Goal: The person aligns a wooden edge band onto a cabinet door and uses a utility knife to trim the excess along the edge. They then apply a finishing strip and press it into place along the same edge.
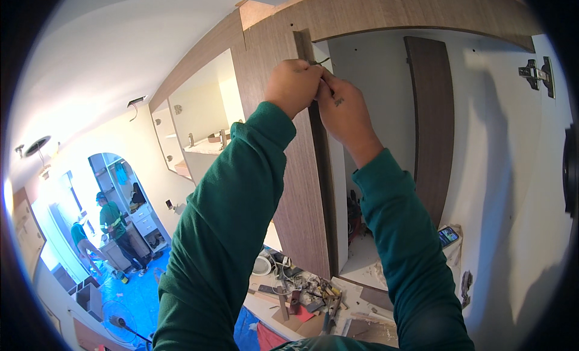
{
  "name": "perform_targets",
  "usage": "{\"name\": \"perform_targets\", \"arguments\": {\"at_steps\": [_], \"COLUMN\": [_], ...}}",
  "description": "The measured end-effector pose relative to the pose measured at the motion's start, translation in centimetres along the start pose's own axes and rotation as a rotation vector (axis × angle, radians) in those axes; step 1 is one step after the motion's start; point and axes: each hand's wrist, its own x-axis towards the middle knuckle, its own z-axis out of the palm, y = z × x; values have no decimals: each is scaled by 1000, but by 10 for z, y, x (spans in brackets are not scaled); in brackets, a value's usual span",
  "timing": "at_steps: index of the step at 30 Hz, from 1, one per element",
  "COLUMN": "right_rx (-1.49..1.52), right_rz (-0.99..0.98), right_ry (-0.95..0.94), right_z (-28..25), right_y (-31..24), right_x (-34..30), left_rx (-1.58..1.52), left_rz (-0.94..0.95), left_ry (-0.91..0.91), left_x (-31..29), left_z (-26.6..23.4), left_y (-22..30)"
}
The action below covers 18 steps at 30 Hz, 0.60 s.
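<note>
Both hands are raised to the upper edge of a wood-grain cabinet panel, at the corner of a cabinet opening. My left hand is closed, fingertips pinched against those of my right hand. A thin dark wire sticks out just above the joined fingertips, and both hands seem to grip it. Its lower part is hidden by the fingers. Right beside them, a narrow wood-grain strip stands out from the panel.
Inside the open cabinet a brown board leans upright, and a phone lies on the base. Hinges are fitted at right. Below, tools and scraps clutter a worktop. Two people work far left on blue floor covering.
</note>
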Motion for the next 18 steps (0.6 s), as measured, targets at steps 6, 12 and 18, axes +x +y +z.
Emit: {"name": "perform_targets", "arguments": {"at_steps": [6, 12, 18], "right_rx": [-16, 10, 50], "right_rz": [53, 68, 125], "right_ry": [8, 11, -53], "right_z": [0, 3, -4], "right_y": [1, 9, 5], "right_x": [1, 6, 3], "left_rx": [90, 266, 142], "left_rz": [20, 105, 70], "left_ry": [13, 21, 13], "left_x": [3, 19, 11], "left_z": [3, 6, 9], "left_y": [6, 2, 5]}}
